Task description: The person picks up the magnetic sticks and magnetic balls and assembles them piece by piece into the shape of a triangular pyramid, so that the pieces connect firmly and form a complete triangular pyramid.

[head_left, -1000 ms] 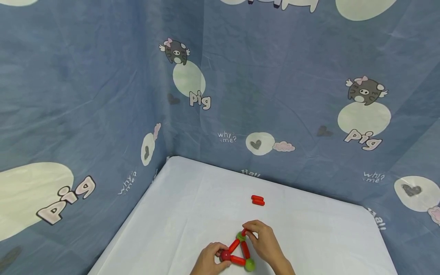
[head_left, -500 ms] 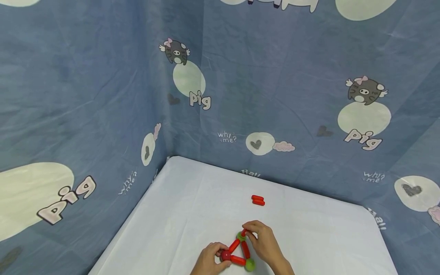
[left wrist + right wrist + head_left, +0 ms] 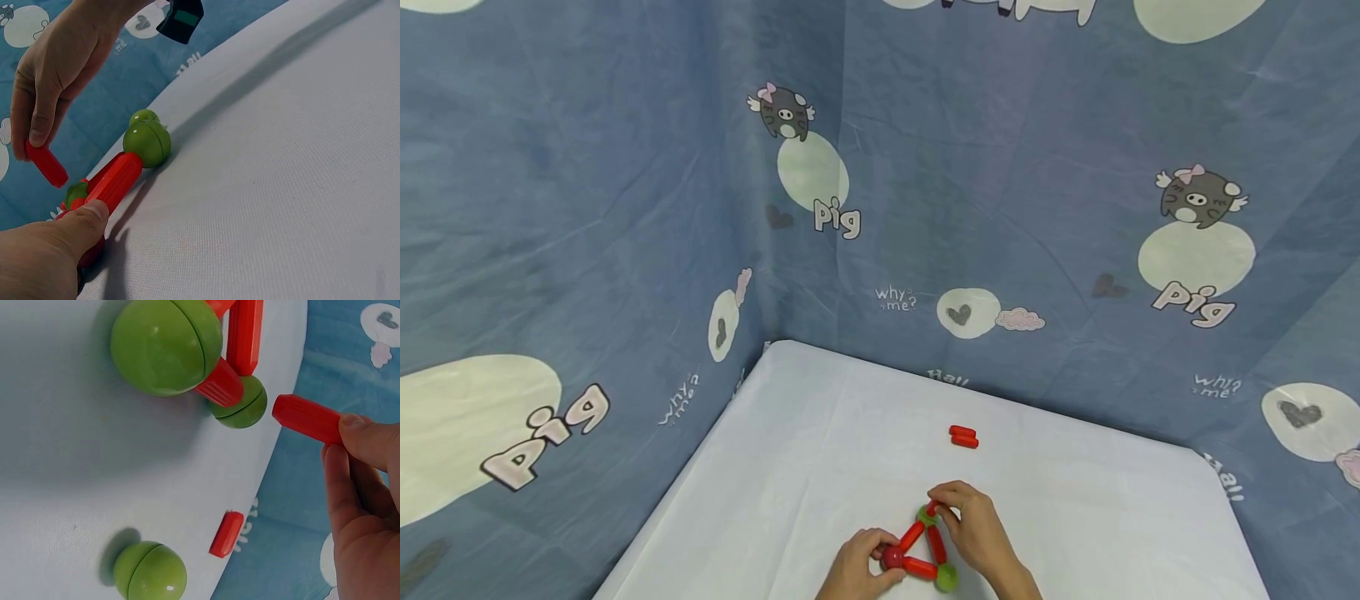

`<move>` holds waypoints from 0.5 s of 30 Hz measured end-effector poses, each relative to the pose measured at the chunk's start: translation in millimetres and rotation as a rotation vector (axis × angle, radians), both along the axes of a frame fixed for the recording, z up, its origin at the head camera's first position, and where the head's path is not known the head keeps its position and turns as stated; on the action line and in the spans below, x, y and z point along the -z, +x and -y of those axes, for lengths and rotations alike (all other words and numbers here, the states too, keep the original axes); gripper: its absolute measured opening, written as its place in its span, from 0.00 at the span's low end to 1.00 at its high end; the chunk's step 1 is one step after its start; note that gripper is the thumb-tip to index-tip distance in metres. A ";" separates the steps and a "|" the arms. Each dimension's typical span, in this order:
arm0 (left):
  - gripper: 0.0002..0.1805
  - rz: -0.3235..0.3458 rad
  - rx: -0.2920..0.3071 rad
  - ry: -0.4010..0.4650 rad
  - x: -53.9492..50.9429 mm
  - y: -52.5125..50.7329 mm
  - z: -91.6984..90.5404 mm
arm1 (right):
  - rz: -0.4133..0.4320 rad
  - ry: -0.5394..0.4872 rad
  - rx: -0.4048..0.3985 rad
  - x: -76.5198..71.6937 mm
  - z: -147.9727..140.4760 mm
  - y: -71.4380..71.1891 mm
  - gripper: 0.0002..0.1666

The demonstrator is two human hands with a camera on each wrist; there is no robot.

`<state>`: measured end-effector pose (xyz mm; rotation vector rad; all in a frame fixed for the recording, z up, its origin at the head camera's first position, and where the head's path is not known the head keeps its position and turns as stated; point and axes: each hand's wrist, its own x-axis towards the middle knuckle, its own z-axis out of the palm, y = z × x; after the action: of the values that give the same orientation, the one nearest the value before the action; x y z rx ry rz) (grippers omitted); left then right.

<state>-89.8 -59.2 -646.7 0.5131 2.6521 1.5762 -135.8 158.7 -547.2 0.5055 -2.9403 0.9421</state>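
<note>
A triangle of red rods joined by balls lies on the white table. Its corners are a red ball (image 3: 892,557), a near green ball (image 3: 946,577) and a far green ball (image 3: 927,517). My left hand (image 3: 859,565) holds the red ball between thumb and fingers; in the left wrist view the thumb lies against a red rod (image 3: 119,181). My right hand (image 3: 976,525) pinches a loose red rod (image 3: 307,417) by one end. In the right wrist view, the rod's free end appears just apart from the far green ball (image 3: 244,406).
Two red rods (image 3: 963,437) lie side by side farther back on the white table (image 3: 850,433). Another green ball (image 3: 150,572) sits apart in the right wrist view; the head view does not show it. Blue printed curtains (image 3: 1037,208) stand behind and left.
</note>
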 end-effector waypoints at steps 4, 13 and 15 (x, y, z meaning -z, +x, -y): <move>0.18 -0.012 0.000 0.002 0.0 -0.2 0.0 | -0.001 0.005 -0.006 -0.2 0.4 -0.3 0.12; 0.18 -0.056 -0.001 0.009 0.9 0.5 -0.1 | 0.003 0.013 -0.022 0.6 1.8 0.6 0.11; 0.18 -0.060 -0.002 0.006 0.4 0.6 0.1 | 0.002 0.012 -0.021 0.2 2.5 0.9 0.11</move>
<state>-89.1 -59.3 -647.1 0.5668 2.6925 1.5951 -134.9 156.3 -547.4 0.5372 -2.9498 0.9274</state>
